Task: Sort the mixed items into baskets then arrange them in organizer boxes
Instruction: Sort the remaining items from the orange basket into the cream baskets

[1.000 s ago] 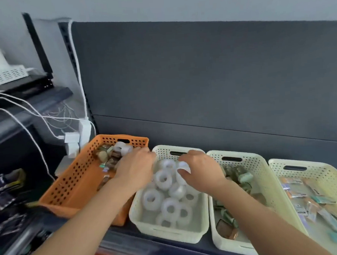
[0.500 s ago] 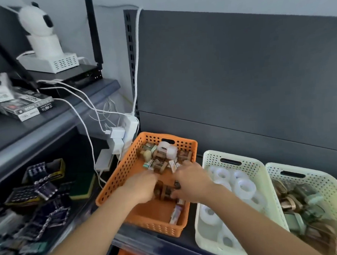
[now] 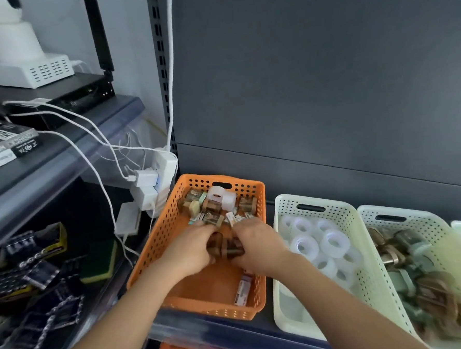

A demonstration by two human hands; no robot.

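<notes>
Hands (image 3: 224, 246) clutch brown cylindrical pieces (image 3: 226, 248) inside perforated orange basket (image 3: 157, 238).

My left hand (image 3: 193, 248) and right hand (image 3: 258, 244) sit close together, palms down, knuckles up. Both forearms are bare and run in from below, converging toward the wrists. My fingers curl down and inward toward each other, fingertips nearly meeting between the hands.

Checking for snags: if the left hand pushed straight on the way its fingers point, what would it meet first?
Probably the brown items gripped between the left hand and right hand, then the mixed pile at the orange basket's back; depth is unclear.
</notes>
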